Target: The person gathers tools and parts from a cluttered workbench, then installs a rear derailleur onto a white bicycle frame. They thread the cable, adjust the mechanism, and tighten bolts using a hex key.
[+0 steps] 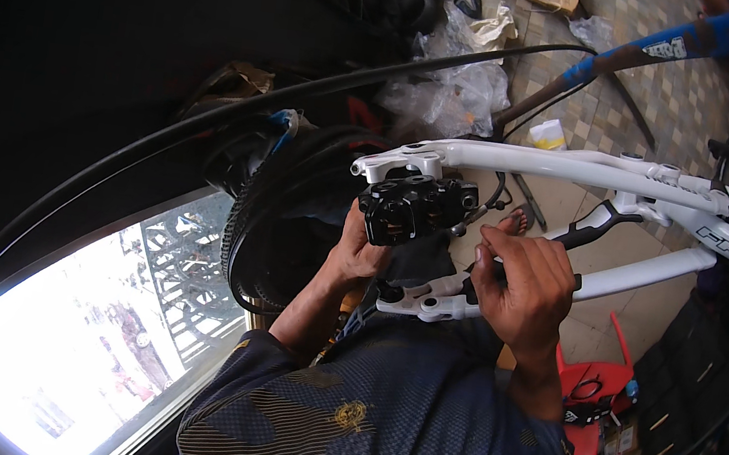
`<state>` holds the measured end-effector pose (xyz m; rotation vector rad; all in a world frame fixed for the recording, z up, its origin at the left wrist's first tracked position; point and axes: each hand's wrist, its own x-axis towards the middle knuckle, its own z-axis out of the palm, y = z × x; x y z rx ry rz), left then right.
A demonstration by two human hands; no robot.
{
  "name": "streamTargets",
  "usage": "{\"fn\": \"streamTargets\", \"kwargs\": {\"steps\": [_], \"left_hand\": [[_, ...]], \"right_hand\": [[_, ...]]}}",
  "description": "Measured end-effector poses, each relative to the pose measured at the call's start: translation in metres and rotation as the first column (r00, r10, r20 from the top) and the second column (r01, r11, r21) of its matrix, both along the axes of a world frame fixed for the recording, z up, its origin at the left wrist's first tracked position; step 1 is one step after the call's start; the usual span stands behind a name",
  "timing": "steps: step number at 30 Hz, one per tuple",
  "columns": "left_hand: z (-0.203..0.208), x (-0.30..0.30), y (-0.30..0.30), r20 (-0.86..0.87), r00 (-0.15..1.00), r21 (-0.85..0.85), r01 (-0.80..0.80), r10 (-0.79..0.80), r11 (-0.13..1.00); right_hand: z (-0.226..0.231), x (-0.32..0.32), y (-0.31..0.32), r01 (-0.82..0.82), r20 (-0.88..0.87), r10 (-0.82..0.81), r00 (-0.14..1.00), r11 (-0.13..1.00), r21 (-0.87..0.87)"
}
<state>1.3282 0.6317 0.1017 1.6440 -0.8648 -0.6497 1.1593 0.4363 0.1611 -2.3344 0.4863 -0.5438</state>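
Observation:
My left hand is closed on a black bicycle part with a linkage body, which looks like a rear derailleur. The part sits between the rear ends of a white bicycle frame, right by the upper one. Just right of it, my right hand is closed in a pinch, thumb against curled forefinger. Whatever lies between those fingertips is too small to make out. Below and behind that hand runs the frame's lower white tube, ending in a bracket.
A long black cable or tube arches across the left. Tyres stand beside it. Crumpled clear plastic lies on the tiled floor, with a blue and brown tube beyond. A red plastic item and loose parts are at lower right.

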Motion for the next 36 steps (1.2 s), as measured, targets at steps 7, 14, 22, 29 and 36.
{"fn": "streamTargets", "kwargs": {"steps": [7, 14, 22, 29, 36], "left_hand": [[0.004, -0.003, -0.007, -0.129, 0.992, 0.031, -0.010, 0.014, 0.999], [-0.008, -0.002, -0.021, -0.096, 0.994, -0.227, 0.019, -0.042, 0.974], [0.021, -0.010, -0.020, -0.193, 0.981, -0.131, -0.049, 0.023, 0.990], [0.032, -0.011, -0.014, -0.299, 0.952, -0.014, -0.074, 0.067, 0.997], [0.023, -0.009, -0.004, -0.350, 0.933, -0.080, -0.116, 0.081, 0.990]], "right_hand": [[-0.003, -0.003, -0.001, -0.004, 0.072, 0.001, 0.997, 0.999, 0.035], [0.030, 0.003, -0.002, -0.138, 0.251, 0.085, 0.964, 0.969, 0.203], [0.024, 0.015, 0.003, -0.175, 0.251, 0.139, 0.958, 0.976, 0.127], [0.001, 0.001, 0.010, -0.105, 0.164, 0.094, 0.982, 0.993, 0.056], [0.003, -0.009, 0.010, -0.045, 0.113, 0.040, 0.993, 0.998, 0.042]]}}
